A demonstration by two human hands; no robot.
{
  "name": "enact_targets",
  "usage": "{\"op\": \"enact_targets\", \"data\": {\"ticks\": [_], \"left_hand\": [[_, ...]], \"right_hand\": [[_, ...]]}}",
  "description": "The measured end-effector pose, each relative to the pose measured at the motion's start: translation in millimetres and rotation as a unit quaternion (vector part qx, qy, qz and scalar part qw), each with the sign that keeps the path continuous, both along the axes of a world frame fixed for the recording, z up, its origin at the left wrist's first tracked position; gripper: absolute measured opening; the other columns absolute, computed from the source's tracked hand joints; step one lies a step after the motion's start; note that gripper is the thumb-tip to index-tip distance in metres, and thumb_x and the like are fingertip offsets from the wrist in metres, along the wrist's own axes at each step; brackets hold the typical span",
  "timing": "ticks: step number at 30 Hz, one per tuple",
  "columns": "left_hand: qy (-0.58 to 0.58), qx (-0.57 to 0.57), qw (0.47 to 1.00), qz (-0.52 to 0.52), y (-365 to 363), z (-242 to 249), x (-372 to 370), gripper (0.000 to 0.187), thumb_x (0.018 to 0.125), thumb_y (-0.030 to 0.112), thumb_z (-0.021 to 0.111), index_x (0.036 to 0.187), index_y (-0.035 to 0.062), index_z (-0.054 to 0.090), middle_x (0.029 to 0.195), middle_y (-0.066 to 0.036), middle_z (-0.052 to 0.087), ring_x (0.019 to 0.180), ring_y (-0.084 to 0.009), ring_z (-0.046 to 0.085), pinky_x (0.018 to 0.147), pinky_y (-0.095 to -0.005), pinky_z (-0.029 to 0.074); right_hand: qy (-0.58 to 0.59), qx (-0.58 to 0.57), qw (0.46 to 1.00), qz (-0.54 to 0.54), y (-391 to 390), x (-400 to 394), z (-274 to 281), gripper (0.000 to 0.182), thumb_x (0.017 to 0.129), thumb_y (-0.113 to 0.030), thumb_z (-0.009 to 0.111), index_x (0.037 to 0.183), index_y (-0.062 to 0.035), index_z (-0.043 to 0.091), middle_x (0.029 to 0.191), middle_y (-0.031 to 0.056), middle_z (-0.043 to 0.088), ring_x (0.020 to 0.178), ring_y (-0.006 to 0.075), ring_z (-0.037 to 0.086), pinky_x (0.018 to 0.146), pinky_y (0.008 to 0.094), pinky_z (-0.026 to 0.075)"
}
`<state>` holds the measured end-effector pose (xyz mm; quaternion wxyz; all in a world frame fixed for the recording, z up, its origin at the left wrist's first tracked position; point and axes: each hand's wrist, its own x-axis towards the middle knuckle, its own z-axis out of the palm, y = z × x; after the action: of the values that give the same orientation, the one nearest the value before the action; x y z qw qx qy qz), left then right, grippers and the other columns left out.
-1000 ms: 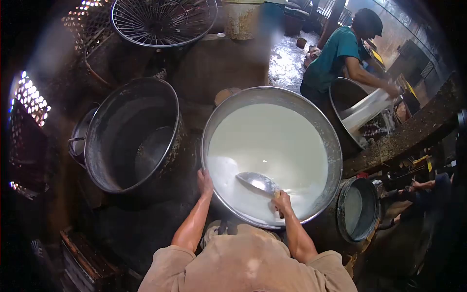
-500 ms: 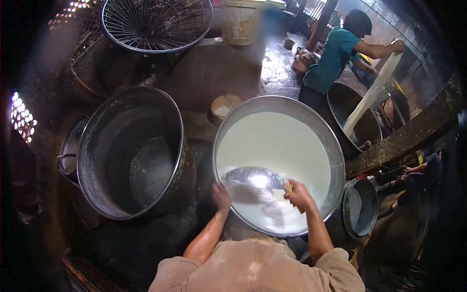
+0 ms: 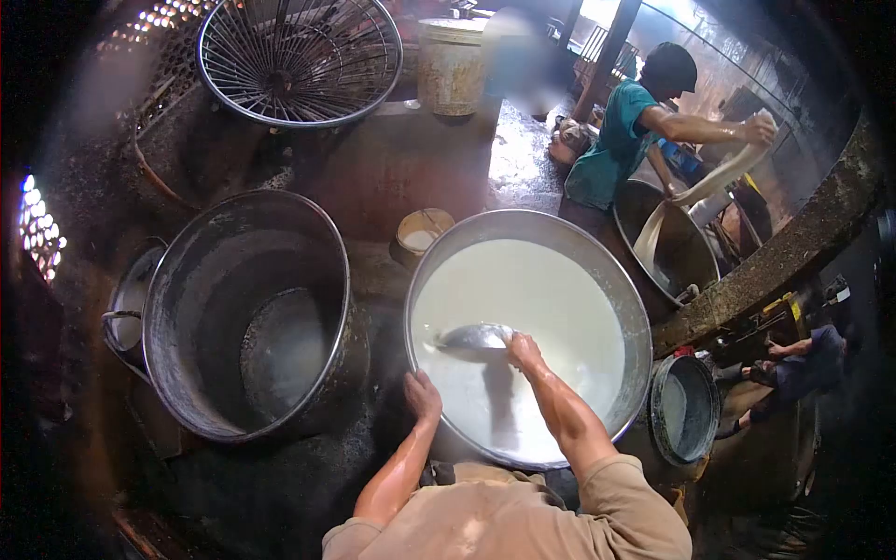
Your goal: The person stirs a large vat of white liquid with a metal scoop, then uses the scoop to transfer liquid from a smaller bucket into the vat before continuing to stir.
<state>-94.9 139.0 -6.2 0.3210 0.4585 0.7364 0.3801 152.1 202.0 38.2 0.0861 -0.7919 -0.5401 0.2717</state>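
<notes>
A wide metal pot full of white liquid stands in front of me. My right hand is closed on the handle of a metal scoop, which lies low at the liquid's surface, left of the pot's middle. My left hand rests against the pot's outer rim at the lower left; its grip on the rim is partly hidden. A small bucket with pale contents sits just behind the pot.
A large, deep pot is at the left, beneath a round wire rack. A stained bucket stands at the back. One co-worker lifts pale cloth at the right; another person is lower right, near a grey tub.
My right hand and the scoop have moved left and away from me across the liquid. The co-worker's cloth now hangs bent between both hands. The whole view has shifted slightly.
</notes>
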Motion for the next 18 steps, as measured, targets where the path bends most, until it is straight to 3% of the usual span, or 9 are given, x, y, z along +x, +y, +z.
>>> {"op": "enact_targets", "data": {"ticks": [2, 5, 7, 8, 12, 14, 18], "left_hand": [[0.017, 0.019, 1.000, 0.019, 1.0, -3.8, 2.5, 0.047, 0.092, 0.031, 0.038, 0.108, -0.0119, 0.047, 0.104, -0.031, 0.052, 0.099, -0.0431, 0.049, 0.087, -0.0453, 0.037], [0.017, 0.030, 0.999, 0.029, -3.5, 14.3, 1.3, 0.043, 0.092, 0.031, 0.038, 0.102, -0.0102, 0.049, 0.097, -0.031, 0.053, 0.094, -0.0447, 0.050, 0.082, -0.0474, 0.038], [0.000, 0.026, 0.999, 0.025, -2.6, 19.5, 1.4, 0.042, 0.092, 0.030, 0.038, 0.099, -0.0093, 0.049, 0.094, -0.031, 0.054, 0.091, -0.0455, 0.050, 0.080, -0.0485, 0.038], [-0.001, 0.036, 0.999, 0.029, -1.2, 17.3, 0.5, 0.041, 0.092, 0.030, 0.037, 0.096, -0.0087, 0.050, 0.092, -0.031, 0.054, 0.089, -0.0460, 0.051, 0.078, -0.0491, 0.038], [0.034, 0.065, 0.996, 0.041, -2.3, 21.2, 2.6, 0.041, 0.092, 0.030, 0.038, 0.094, -0.0080, 0.051, 0.092, -0.031, 0.054, 0.090, -0.0459, 0.050, 0.078, -0.0486, 0.038], [0.033, 0.058, 0.997, 0.047, -0.5, 10.8, -1.1, 0.042, 0.092, 0.032, 0.038, 0.097, -0.0076, 0.052, 0.093, -0.030, 0.055, 0.091, -0.0447, 0.051, 0.080, -0.0474, 0.038], [0.036, 0.051, 0.996, 0.059, -1.2, 5.2, -2.7, 0.040, 0.092, 0.030, 0.040, 0.103, -0.0069, 0.052, 0.097, -0.028, 0.056, 0.093, -0.0427, 0.052, 0.082, -0.0455, 0.039]], "right_hand": [[0.034, -0.047, 0.998, -0.039, -19.8, 5.4, 0.3, 0.022, 0.070, -0.016, 0.062, 0.086, -0.0007, 0.063, 0.090, 0.0197, 0.063, 0.084, 0.0347, 0.061, 0.071, 0.0444, 0.050], [-0.002, 0.002, 1.000, -0.022, -59.8, 25.6, -21.6, 0.022, 0.072, -0.017, 0.060, 0.086, -0.0001, 0.063, 0.091, 0.0205, 0.062, 0.087, 0.0359, 0.059, 0.076, 0.0455, 0.048], [-0.029, -0.018, 0.999, -0.001, -83.9, 39.7, -29.1, 0.041, 0.083, -0.038, 0.049, 0.095, 0.0004, 0.060, 0.089, 0.0218, 0.062, 0.085, 0.0377, 0.059, 0.074, 0.0449, 0.048], [-0.026, -0.018, 0.999, -0.002, -97.1, 46.4, -32.4, 0.041, 0.083, -0.038, 0.049, 0.095, 0.0004, 0.060, 0.089, 0.0218, 0.062, 0.085, 0.0377, 0.059, 0.074, 0.0449, 0.048], [-0.076, -0.035, 0.995, 0.052, -148.6, 73.9, -28.7, 0.032, 0.080, -0.025, 0.051, 0.102, -0.0035, 0.059, 0.090, 0.0229, 0.061, 0.087, 0.0372, 0.059, 0.077, 0.0456, 0.048], [-0.133, -0.020, 0.983, 0.122, -172.0, 83.2, -15.7, 0.023, 0.069, -0.013, 0.058, 0.089, -0.0014, 0.061, 0.092, 0.0207, 0.061, 0.089, 0.0366, 0.058, 0.078, 0.0446, 0.047], [-0.089, 0.010, 0.993, 0.074, -213.2, 131.0, -19.6, 0.028, 0.067, -0.013, 0.059, 0.093, -0.0016, 0.061, 0.093, 0.0209, 0.061, 0.089, 0.0377, 0.058, 0.080, 0.0440, 0.047]]}}
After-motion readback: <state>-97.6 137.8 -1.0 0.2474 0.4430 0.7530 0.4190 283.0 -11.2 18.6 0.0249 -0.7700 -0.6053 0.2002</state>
